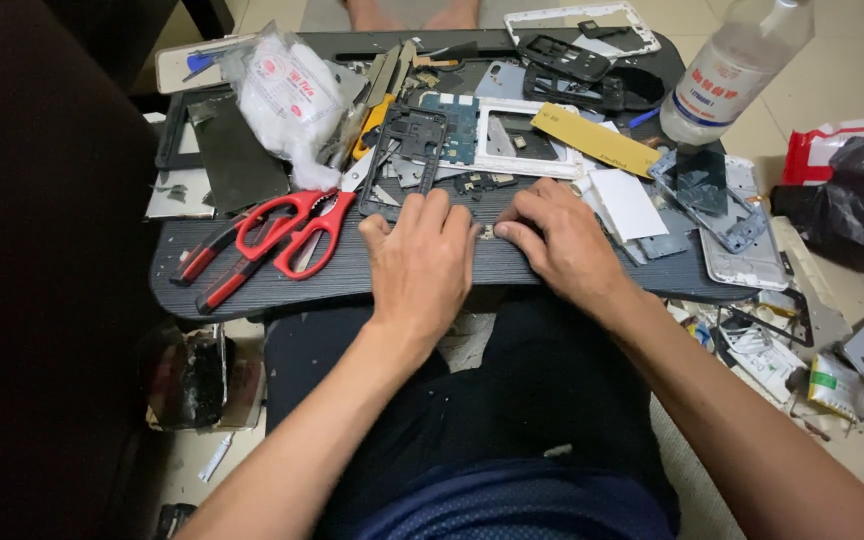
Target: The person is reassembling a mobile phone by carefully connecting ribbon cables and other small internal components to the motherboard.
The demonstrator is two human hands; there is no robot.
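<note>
Pinching a tiny part (487, 232) between both hands at the near edge of the dark lap tray (252, 285), you're keeping your left hand (420, 262) flat and your right hand (562, 240) curled, fingertips pressed together, so easing gently seems wise.

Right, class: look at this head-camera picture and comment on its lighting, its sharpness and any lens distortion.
Head view: even overhead light on the tray, the left hand and right hand sharp; the far left falls into deep shadow; the bottle and the frame's edges bend outward from the wide lens; the small part between the hands is too tiny to make out.
</note>
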